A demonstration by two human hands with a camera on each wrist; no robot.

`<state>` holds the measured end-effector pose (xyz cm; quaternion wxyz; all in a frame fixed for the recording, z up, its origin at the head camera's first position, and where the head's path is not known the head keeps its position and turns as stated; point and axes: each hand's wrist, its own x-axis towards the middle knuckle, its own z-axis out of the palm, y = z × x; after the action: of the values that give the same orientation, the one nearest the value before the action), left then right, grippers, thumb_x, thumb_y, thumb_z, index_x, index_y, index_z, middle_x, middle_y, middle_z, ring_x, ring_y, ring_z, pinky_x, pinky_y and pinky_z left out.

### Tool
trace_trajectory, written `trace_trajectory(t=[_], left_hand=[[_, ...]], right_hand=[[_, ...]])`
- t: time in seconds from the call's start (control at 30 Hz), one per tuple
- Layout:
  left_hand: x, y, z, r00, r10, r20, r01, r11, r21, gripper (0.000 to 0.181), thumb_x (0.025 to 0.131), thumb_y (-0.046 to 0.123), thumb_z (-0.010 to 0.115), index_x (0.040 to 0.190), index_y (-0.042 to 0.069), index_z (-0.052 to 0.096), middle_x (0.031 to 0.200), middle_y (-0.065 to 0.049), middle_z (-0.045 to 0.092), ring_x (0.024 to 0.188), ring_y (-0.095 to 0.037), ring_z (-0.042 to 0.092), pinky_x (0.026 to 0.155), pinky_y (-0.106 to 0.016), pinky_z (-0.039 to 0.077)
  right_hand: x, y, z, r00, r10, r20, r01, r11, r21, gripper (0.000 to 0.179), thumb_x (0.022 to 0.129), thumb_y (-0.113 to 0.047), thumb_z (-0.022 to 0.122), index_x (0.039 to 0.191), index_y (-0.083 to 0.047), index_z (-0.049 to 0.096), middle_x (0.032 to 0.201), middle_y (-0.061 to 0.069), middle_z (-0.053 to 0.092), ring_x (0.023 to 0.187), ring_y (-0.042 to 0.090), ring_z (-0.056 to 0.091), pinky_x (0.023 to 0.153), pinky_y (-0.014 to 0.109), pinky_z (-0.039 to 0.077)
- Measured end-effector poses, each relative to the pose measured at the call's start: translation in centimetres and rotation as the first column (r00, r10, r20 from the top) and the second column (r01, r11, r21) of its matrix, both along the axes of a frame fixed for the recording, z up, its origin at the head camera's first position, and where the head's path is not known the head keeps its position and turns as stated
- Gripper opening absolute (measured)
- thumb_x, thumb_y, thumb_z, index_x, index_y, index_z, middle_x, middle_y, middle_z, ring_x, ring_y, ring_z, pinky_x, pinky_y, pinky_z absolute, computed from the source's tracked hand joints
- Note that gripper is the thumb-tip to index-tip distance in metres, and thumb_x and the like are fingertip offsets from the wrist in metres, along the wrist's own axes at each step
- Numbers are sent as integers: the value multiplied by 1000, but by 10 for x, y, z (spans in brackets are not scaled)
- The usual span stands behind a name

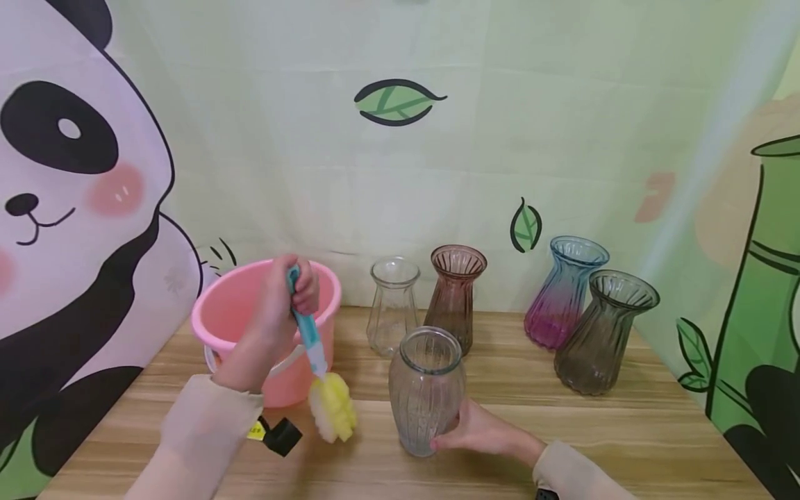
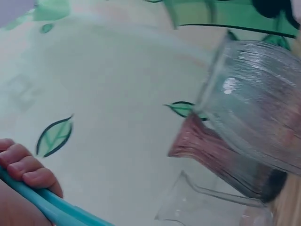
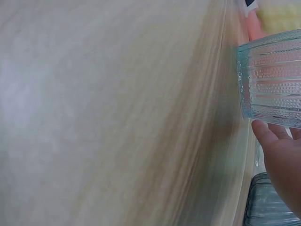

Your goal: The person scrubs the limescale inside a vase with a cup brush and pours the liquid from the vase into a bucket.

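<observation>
Several left fingers point(image 1: 306, 300) wrap a brush point(image 1: 317, 357), right fingers point(image 3: 265, 135) cup a vase point(image 1: 426, 399)

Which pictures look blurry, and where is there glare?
Head view: fairly clear, a pale streak down the right of the backdrop; left wrist view: soft, a bright glint on the nearest vase; right wrist view: smeared-looking tabletop, pale sheen toward the left.

Even light is filling the head view. Glare is glinting off the clear vase point(image 2: 256, 99) at the left-wrist view's two o'clock. The right-wrist view is blurring the desk point(image 3: 103, 132).
</observation>
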<state>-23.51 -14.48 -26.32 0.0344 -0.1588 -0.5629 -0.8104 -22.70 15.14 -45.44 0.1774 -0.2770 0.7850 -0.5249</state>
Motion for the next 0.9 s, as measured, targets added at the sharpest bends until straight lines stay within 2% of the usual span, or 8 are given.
trace_trajectory(t=[0.1,0.2,0.27,0.4,0.57,0.63,0.73,0.9], left_hand=[[3,-13,0,996,24,-89,-6,979,202,42,95,19,19,54,12,24,47,1,18,43,-15,12,47,-29,6],[7,-26,-2,991,46,-127,8,919,394,47,98,25,19,54,11,22,49,0,15,43,-15,11,46,-26,4],[9,-34,-2,988,52,-148,30,861,507,48,98,26,20,53,11,21,49,0,14,42,-14,11,46,-25,3],[13,-49,2,983,76,-169,62,725,686,46,96,24,22,53,8,23,47,-1,17,40,-14,15,45,-23,6],[20,-63,20,986,101,-136,62,534,843,41,87,25,37,52,6,27,44,-5,25,37,-17,20,41,-24,14],[22,-66,28,987,101,-124,61,477,877,39,84,26,40,52,6,27,44,-6,27,37,-18,21,40,-25,17],[25,-66,38,990,80,-114,69,427,902,37,81,26,40,53,6,28,44,-7,28,37,-19,22,39,-26,20],[26,-52,48,992,28,-124,102,407,908,37,81,27,40,52,6,29,43,-6,28,37,-19,22,39,-26,20]], right_hand=[[0,0,1,1000,-5,-1,5,1000,-7,76,72,-17,76,134,-4,33,133,12,47,123,26,44,99,21,34],[0,0,1,1000,-4,5,4,1000,-12,75,73,-17,76,134,-4,35,132,13,48,122,26,45,98,20,35],[1,0,1,1000,0,9,0,1000,-13,72,73,-16,75,132,-3,36,130,13,50,120,25,47,97,20,36],[0,0,-1,1000,3,16,-2,1000,-8,70,73,-17,75,131,-3,38,128,12,52,119,24,48,97,22,37],[1,0,0,1000,-3,13,3,1000,0,71,73,-18,75,132,-4,37,129,11,51,120,23,47,100,26,35],[0,0,1,1000,-1,13,1,1000,-5,70,73,-17,75,132,-4,38,129,11,51,119,23,48,99,25,35],[0,0,1,1000,0,13,0,1000,-10,71,73,-17,75,132,-5,37,130,11,50,120,22,47,98,22,35],[0,-1,2,999,1,39,0,1000,-15,76,74,-17,75,136,-7,31,135,11,44,124,25,44,102,30,35]])
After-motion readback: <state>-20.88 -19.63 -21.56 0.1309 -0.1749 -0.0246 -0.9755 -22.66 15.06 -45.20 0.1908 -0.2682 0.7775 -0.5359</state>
